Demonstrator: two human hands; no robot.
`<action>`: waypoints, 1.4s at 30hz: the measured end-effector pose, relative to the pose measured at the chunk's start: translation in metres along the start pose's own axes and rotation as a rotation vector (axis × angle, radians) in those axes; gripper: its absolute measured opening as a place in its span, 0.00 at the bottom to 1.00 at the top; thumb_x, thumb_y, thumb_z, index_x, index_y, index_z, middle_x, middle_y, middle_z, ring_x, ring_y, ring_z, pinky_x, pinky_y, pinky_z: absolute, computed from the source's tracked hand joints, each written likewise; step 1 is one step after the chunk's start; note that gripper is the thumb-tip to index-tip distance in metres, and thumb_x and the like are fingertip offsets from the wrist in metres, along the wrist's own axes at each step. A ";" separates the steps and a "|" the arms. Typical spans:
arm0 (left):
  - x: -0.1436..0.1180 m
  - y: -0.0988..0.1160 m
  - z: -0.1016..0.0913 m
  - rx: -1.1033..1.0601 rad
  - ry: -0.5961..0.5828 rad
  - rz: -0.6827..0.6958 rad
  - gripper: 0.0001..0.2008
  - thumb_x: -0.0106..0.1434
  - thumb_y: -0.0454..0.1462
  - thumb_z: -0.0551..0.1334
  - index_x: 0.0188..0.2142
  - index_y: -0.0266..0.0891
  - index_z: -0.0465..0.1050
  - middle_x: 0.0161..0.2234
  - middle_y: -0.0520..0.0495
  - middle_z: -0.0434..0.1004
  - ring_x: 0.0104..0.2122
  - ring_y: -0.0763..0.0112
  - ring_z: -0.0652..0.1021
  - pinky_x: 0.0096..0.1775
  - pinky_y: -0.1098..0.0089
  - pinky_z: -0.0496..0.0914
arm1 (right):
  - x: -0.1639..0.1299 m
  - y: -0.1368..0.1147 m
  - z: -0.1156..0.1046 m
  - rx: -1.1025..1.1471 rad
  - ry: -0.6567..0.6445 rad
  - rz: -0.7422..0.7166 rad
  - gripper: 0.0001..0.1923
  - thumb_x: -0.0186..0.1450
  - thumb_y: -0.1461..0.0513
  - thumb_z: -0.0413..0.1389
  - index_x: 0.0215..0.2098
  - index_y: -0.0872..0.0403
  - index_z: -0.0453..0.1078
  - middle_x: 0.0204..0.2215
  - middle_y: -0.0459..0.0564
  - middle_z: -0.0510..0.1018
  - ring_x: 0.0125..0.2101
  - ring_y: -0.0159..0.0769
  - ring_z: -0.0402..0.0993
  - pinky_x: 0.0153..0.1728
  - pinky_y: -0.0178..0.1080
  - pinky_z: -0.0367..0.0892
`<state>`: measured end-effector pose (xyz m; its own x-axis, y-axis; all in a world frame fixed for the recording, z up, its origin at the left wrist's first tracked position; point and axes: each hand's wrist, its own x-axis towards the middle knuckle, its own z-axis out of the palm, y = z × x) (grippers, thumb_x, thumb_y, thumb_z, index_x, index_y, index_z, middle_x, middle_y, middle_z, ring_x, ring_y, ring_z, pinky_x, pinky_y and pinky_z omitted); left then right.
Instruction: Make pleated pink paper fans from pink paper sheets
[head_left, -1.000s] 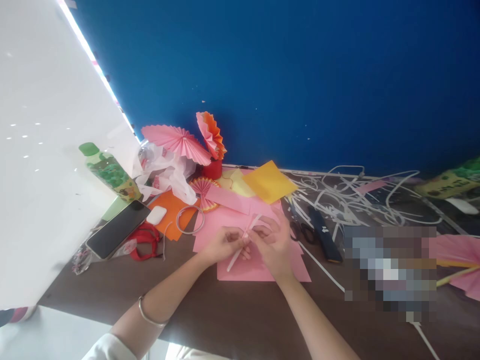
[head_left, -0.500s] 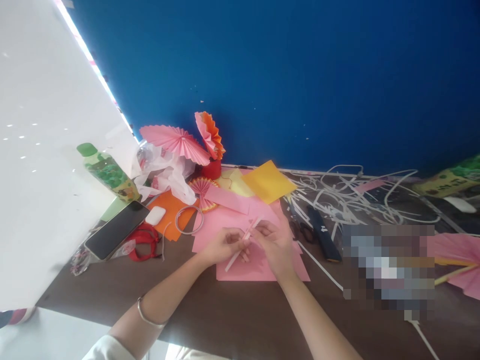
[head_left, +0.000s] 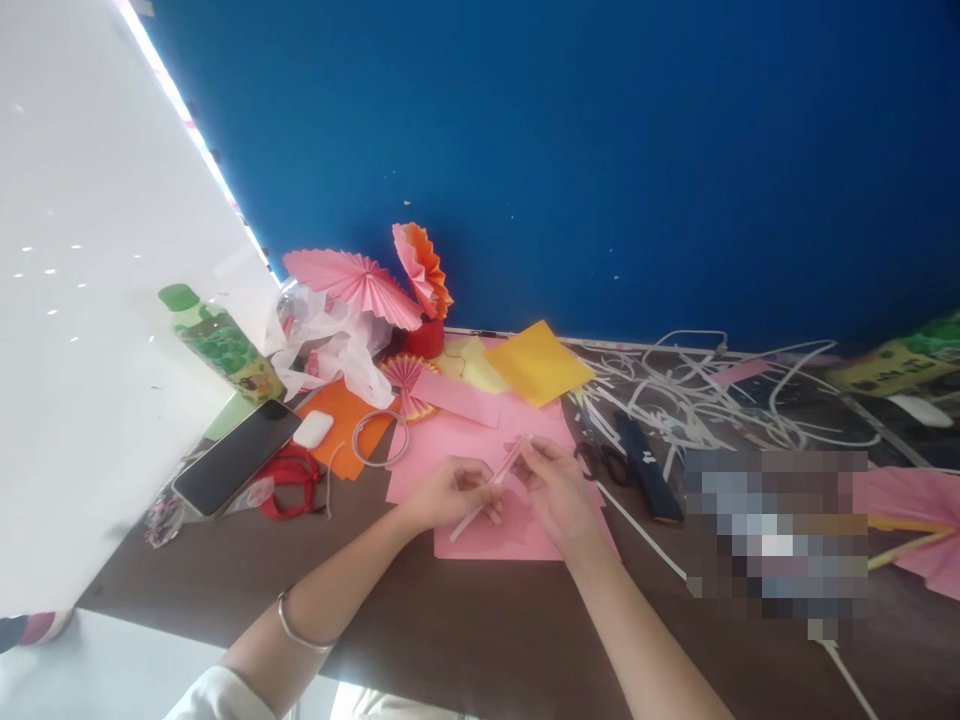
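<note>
We could not see the fingertips of our left hand (head_left: pixel 450 492) where they closed around the narrow folded pink strip (head_left: pixel 491 484), nor tell how tightly they pinched it. Our right hand (head_left: pixel 559 490) hid the strip's upper end and part of the pink paper sheet (head_left: pixel 480 445) beneath. A pixelated patch (head_left: pixel 776 535) covered whatever lay right of the scissors (head_left: pixel 600 462), whose blades we could not make out. The green packet (head_left: pixel 904 365) and the pink fan (head_left: pixel 919 530) were cut off by the right edge. The bottle's (head_left: pixel 217 345) label was too small to read.
</note>
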<state>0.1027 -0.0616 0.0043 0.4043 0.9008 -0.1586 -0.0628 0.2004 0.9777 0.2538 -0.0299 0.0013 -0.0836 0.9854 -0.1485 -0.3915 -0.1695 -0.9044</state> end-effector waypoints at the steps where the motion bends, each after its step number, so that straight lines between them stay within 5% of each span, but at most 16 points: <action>1: 0.000 0.001 0.000 -0.014 0.006 -0.009 0.19 0.52 0.49 0.62 0.24 0.33 0.66 0.22 0.46 0.75 0.23 0.70 0.77 0.30 0.69 0.71 | 0.000 0.000 -0.001 -0.009 -0.001 -0.011 0.09 0.50 0.59 0.64 0.28 0.53 0.71 0.26 0.45 0.76 0.28 0.30 0.73 0.32 0.35 0.70; 10: 0.003 0.000 0.001 -0.090 0.053 0.043 0.19 0.54 0.46 0.62 0.37 0.34 0.68 0.30 0.45 0.75 0.22 0.75 0.73 0.25 0.74 0.66 | -0.010 -0.009 0.002 -0.302 0.017 -0.213 0.11 0.52 0.58 0.62 0.32 0.54 0.70 0.27 0.47 0.76 0.24 0.31 0.73 0.29 0.38 0.71; 19: -0.001 0.006 0.005 0.033 0.007 0.061 0.21 0.60 0.50 0.54 0.37 0.32 0.69 0.26 0.49 0.71 0.17 0.82 0.62 0.20 0.77 0.57 | -0.012 -0.014 0.001 -0.497 0.023 -0.409 0.07 0.56 0.59 0.59 0.30 0.54 0.70 0.26 0.47 0.74 0.24 0.31 0.71 0.28 0.37 0.71; 22: -0.001 0.006 0.006 -0.041 -0.013 0.053 0.21 0.60 0.50 0.54 0.41 0.35 0.65 0.23 0.53 0.68 0.14 0.83 0.60 0.17 0.77 0.53 | -0.013 -0.013 -0.002 -0.600 0.018 -0.572 0.05 0.58 0.60 0.57 0.29 0.53 0.70 0.29 0.48 0.74 0.29 0.34 0.73 0.32 0.39 0.72; 30: 0.001 -0.001 0.007 -0.099 0.045 0.021 0.20 0.59 0.52 0.54 0.30 0.36 0.62 0.20 0.55 0.65 0.14 0.82 0.64 0.18 0.77 0.55 | -0.014 -0.001 -0.008 -1.051 -0.084 -1.093 0.09 0.61 0.67 0.51 0.36 0.50 0.70 0.32 0.50 0.77 0.35 0.37 0.74 0.38 0.41 0.72; 42: 0.003 -0.003 0.005 -0.157 0.130 0.116 0.19 0.58 0.51 0.55 0.37 0.36 0.62 0.20 0.58 0.63 0.14 0.83 0.61 0.19 0.76 0.52 | -0.016 0.011 -0.005 -1.030 -0.231 -1.069 0.11 0.62 0.69 0.49 0.40 0.52 0.68 0.38 0.52 0.77 0.42 0.37 0.73 0.43 0.44 0.71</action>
<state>0.1087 -0.0613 0.0019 0.2655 0.9614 -0.0728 -0.2474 0.1410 0.9586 0.2554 -0.0471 -0.0078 -0.3597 0.5919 0.7213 0.4302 0.7912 -0.4347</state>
